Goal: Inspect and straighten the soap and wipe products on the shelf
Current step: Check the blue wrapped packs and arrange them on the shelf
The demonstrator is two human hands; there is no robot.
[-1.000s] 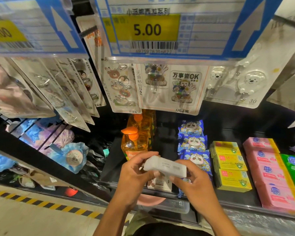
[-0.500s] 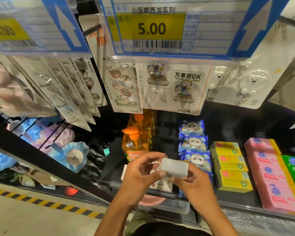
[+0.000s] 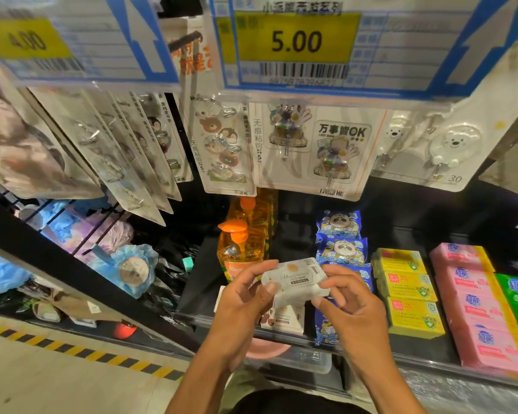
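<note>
The left hand (image 3: 245,297) pinches the left end of a small white pack (image 3: 296,282), and the right hand (image 3: 352,309) pinches its right end. The pack lies longways from hand to hand, face up, in the air in front of the shelf (image 3: 293,234). I think its spot is just below it, by the other white packs (image 3: 284,321), between the orange bottle (image 3: 240,252) and the blue packs (image 3: 341,249). Both hands are about equally near.

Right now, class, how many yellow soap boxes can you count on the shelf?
3, in one row: back yellow box, middle yellow box, front yellow box, right of the panda packs, left of the pink boxes. Others may be hidden underneath.
</note>
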